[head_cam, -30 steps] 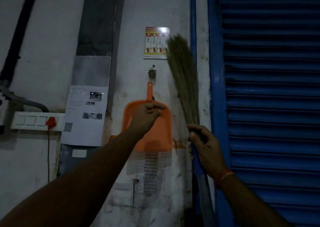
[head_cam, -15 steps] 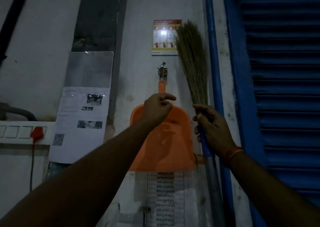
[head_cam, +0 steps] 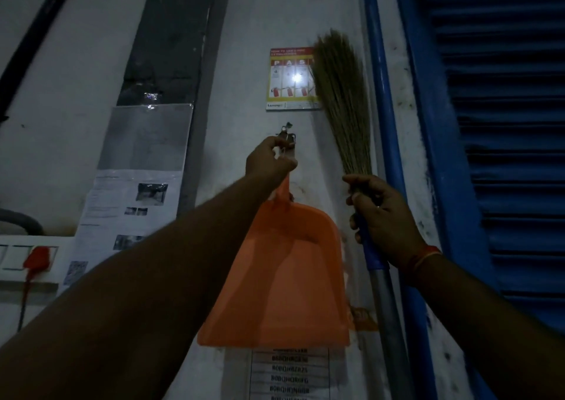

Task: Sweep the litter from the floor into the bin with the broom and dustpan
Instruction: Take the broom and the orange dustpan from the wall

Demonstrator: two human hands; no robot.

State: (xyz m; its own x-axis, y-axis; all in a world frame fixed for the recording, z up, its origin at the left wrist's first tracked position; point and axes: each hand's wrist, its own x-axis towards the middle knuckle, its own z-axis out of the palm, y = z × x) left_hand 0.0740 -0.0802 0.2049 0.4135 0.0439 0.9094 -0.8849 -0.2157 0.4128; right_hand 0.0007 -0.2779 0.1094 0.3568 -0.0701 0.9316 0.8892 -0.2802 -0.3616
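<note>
An orange dustpan (head_cam: 284,277) hangs flat against the white wall from a metal hook (head_cam: 289,138). My left hand (head_cam: 269,162) is raised to the top of the dustpan's handle, fingers curled round it right at the hook. A grass broom (head_cam: 344,103) stands upright beside the dustpan, bristles up, with a blue and grey handle. My right hand (head_cam: 382,219) grips the broom where the bristles meet the blue handle. No litter or bin is in view.
A blue rolling shutter (head_cam: 504,155) and its blue frame fill the right side. A fire-extinguisher poster (head_cam: 289,78) is above the hook. Printed sheets (head_cam: 128,204) and a switch panel with a red plug (head_cam: 36,257) are on the wall at left.
My left hand has risen from the dustpan's body up its handle to the hook. My right hand keeps its grip on the broom. The view has drawn closer to the wall.
</note>
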